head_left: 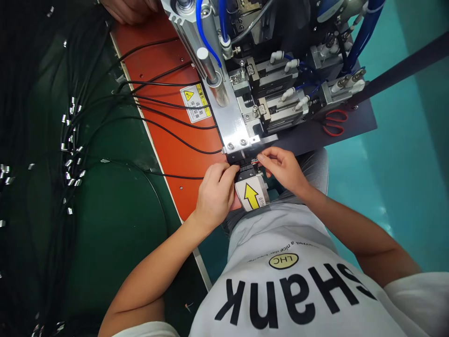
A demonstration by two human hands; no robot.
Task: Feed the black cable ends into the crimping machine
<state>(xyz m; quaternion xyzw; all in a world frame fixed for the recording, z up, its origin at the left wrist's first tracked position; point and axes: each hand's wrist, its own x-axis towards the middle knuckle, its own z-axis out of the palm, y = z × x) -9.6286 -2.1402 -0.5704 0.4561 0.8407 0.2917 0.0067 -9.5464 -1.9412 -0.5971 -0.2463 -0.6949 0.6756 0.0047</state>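
My left hand (216,191) is closed round a black cable (182,177), its thumb and fingertips at a small black fixture (246,171) on the machine's near end. Across the fixture, my right hand (283,169) pinches thin wires (254,161) with small reddish and shiny bits, partly hidden by the fingertips. A light-coloured block with a yellow arrow (251,194) sits just below the fixture, beside my left fingers. Directly above both hands is the machine's metal plate (234,133).
Several black cables cross the orange machine base (164,89) beside a warning label (195,103). Cables with shiny metal ends (72,145) lie on the green table (115,201). Red-handled scissors (335,122) rest on the dark plate at right. Another person's hand (128,9) shows at the top.
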